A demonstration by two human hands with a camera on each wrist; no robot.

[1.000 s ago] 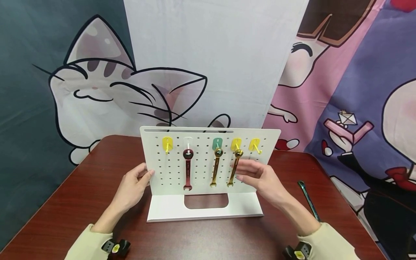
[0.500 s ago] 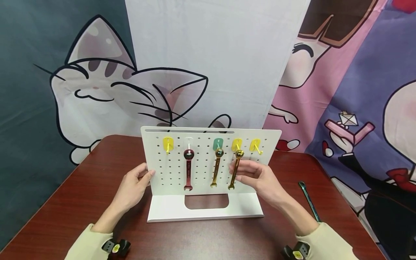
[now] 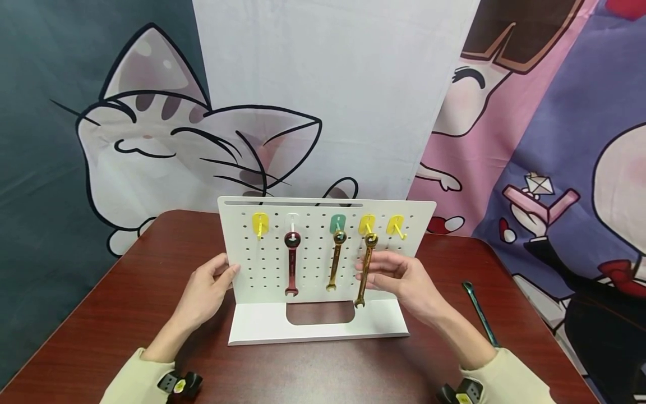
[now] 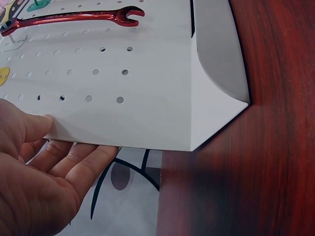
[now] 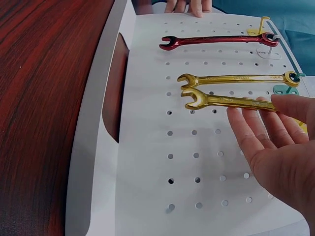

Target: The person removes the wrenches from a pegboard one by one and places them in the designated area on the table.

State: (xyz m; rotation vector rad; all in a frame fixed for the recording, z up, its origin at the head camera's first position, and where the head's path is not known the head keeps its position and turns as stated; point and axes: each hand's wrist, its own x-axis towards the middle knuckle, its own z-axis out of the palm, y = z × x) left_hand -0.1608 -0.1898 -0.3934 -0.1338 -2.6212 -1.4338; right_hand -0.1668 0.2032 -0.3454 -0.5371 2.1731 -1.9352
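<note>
A white pegboard (image 3: pixel 275 275) stands upright on its base. Its left edge is held by my left hand (image 3: pixel 204 292), thumb on the front face and fingers behind (image 4: pixel 78 169). My right hand (image 3: pixel 404 278) pinches a gold combination wrench (image 5: pixel 226 101) between thumb and fingers. The wrench's ring end is at a yellow hook (image 3: pixel 367 223), and its open end points down, tilted out from the board. To its left, a second gold wrench (image 3: pixel 335 266) hangs from a green hook (image 3: pixel 337 221). A red wrench (image 3: pixel 292 266) hangs from a white hook (image 3: pixel 291 219).
Yellow hooks at the far left (image 3: pixel 260 222) and far right (image 3: pixel 396 224) of the board carry nothing. A blue-green wrench (image 3: pixel 479 311) lies on the reddish-brown table (image 3: pixel 323 373), right of my right forearm. Printed cloths hang behind the table.
The gold wrench in my right hand has shifted; its open end now sits lower and farther out from the board. My left hand and the pegboard have stayed put.
</note>
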